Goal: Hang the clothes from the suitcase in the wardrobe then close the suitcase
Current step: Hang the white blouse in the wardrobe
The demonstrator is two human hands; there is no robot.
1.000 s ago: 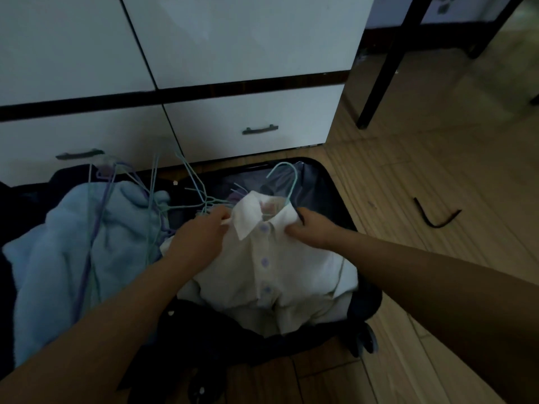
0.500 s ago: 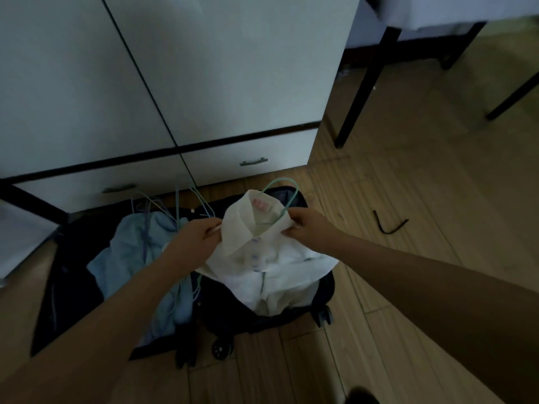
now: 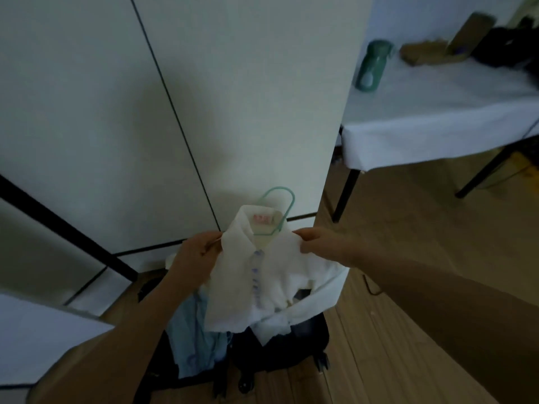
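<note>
- White shirt (image 3: pixel 262 275): small, collared, pale blue buttons down the front, pink neck label; held up above the open suitcase (image 3: pixel 294 354), before the wardrobe (image 3: pixel 233 97).
- Green hanger (image 3: pixel 278 199) hook pokes from the collar.
- My left hand (image 3: pixel 195 258) and right hand (image 3: pixel 323 243) each pinch a shoulder.

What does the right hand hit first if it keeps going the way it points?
Probably the white shirt: the right hand points left and already pinches its shoulder. Beyond it is the left hand; depth there is unclear.
</note>
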